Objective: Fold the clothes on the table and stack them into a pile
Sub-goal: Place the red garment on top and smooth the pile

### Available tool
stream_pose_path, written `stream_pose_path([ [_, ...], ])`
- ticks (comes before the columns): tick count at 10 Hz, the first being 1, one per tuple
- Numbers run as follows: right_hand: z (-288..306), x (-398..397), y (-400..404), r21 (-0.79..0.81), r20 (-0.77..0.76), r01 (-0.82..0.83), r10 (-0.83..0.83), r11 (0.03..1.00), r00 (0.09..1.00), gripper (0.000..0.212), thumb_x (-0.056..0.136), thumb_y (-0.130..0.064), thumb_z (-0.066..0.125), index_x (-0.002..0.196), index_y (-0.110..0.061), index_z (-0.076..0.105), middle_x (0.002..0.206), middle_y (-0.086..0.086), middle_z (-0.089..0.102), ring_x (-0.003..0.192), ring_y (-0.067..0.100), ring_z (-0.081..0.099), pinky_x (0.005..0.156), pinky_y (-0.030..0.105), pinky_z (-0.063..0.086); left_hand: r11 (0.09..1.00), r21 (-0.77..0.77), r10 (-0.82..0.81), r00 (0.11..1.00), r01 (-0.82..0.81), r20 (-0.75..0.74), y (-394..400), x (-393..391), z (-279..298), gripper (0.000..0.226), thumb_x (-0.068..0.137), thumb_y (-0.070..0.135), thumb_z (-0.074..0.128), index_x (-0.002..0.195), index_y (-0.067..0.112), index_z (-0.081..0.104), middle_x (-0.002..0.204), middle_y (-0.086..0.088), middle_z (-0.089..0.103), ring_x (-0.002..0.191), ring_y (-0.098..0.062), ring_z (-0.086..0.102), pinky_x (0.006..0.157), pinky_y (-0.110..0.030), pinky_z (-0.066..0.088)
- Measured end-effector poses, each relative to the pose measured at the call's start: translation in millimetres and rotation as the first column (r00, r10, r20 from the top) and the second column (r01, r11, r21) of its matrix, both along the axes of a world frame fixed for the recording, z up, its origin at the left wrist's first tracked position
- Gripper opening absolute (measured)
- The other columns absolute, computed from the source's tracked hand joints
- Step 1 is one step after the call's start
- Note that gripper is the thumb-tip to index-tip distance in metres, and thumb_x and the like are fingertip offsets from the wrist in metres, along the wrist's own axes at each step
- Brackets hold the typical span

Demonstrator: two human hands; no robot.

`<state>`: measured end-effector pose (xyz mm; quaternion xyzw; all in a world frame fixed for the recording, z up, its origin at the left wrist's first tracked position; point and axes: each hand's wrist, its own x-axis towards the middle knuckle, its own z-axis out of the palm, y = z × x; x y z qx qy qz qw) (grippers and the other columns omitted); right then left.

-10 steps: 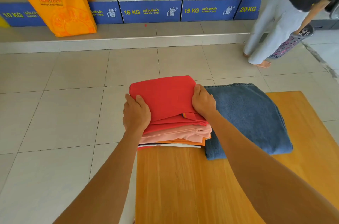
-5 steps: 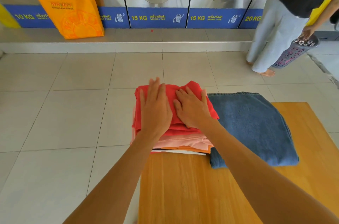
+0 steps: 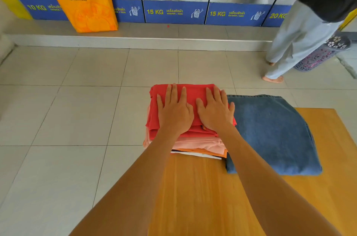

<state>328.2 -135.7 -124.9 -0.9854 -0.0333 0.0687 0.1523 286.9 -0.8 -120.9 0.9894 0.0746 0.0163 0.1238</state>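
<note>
Both hands have slid apart since half a second ago; left hand [image 3: 174,114] and right hand [image 3: 215,113] lie flat, fingers spread, grip open, pressing the folded red garment [image 3: 193,92] topping the pile of folded clothes [image 3: 201,144] at the wooden counter [image 3: 202,197] corner. Folded blue denim [image 3: 270,135] touches the pile. Washer labels [image 3: 174,12] read "15 KG".
</note>
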Motion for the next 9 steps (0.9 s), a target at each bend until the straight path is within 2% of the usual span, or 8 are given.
stream_pose_path([
  [1,1.5,-2.7,-5.9,0.106,-0.045,0.118,-0.114,0.987,0.992,0.068,0.1,-0.054,0.023,0.16,-0.024,0.013,0.169,0.001,0.008,0.154,0.028,0.011,0.119,0.063,0.017,0.998,-0.031,0.046,0.999,-0.046,0.01,-0.7,-5.1,0.1,0.063,0.099,0.045,0.017,0.157,0.019,0.01,0.165,-0.009,0.003,0.151,-0.026,-0.004,0.12,-0.055,0.003],
  [3,6.7,-10.1,-17.9,0.202,-0.096,0.175,-0.159,0.964,0.983,0.069,0.101,-0.058,0.022,0.16,-0.024,0.01,0.166,0.005,0.019,0.142,0.04,0.035,0.108,0.06,0.033,0.994,-0.075,0.083,0.996,-0.084,-0.021,9.9,-29.0,1.7,0.071,0.098,0.058,0.006,0.157,0.018,0.003,0.165,-0.005,0.0,0.151,-0.026,-0.004,0.119,-0.057,0.006],
  [4,8.5,-24.0,-24.6,0.253,-0.119,0.201,-0.176,0.946,0.977,0.067,0.103,-0.053,0.023,0.16,-0.019,0.011,0.164,0.01,0.024,0.14,0.04,0.038,0.108,0.059,0.034,0.989,-0.107,0.093,0.994,-0.099,-0.059,14.6,-46.2,-2.2,0.072,0.098,0.06,0.007,0.156,0.018,-0.002,0.165,-0.006,-0.004,0.151,-0.025,-0.006,0.12,-0.055,0.01],
  [5,10.1,-44.7,-34.4,0.328,-0.161,0.239,-0.196,0.914,0.967,0.064,0.105,-0.044,0.026,0.159,-0.012,0.011,0.156,0.017,0.038,0.137,0.04,0.043,0.109,0.059,0.037,0.985,-0.129,0.103,0.989,-0.117,-0.107,18.4,-62.1,-5.6,0.074,0.097,0.061,0.009,0.156,0.019,-0.006,0.165,-0.005,-0.007,0.151,-0.025,-0.008,0.119,-0.054,0.013],
  [7,22.3,-100.5,-39.4,0.442,-0.226,0.29,-0.208,0.849,0.952,0.063,0.108,-0.04,0.027,0.159,-0.009,0.009,0.159,0.016,0.03,0.141,0.037,0.039,0.111,0.057,0.035,0.975,-0.196,0.057,0.966,-0.109,-0.253,21.7,-100.8,-1.3,0.077,0.099,0.058,0.019,0.153,0.019,-0.018,0.162,-0.006,-0.021,0.15,-0.029,-0.013,0.12,-0.053,0.015],
  [8,30.7,-125.5,-51.1,0.464,-0.215,0.217,-0.129,0.859,0.968,0.061,0.108,-0.033,0.03,0.16,-0.014,0.005,0.16,0.011,0.03,0.139,0.032,0.04,0.11,0.055,0.038,0.966,-0.243,0.006,0.947,-0.088,-0.32,21.6,-133.9,8.0,0.073,0.101,0.051,0.023,0.152,0.021,-0.02,0.162,-0.006,-0.023,0.151,-0.03,-0.007,0.12,-0.053,0.015],
  [9,39.7,-141.1,-69.5,0.455,-0.219,0.103,-0.001,0.884,0.976,0.071,0.101,-0.014,0.038,0.161,-0.02,0.001,0.151,0.008,0.041,0.128,0.032,0.05,0.101,0.051,0.046,0.974,-0.194,0.028,0.915,-0.115,-0.401,23.5,-161.6,24.3,0.065,0.102,0.05,0.021,0.155,0.028,-0.008,0.164,0.0,-0.012,0.151,-0.028,0.008,0.117,-0.06,0.013],
])
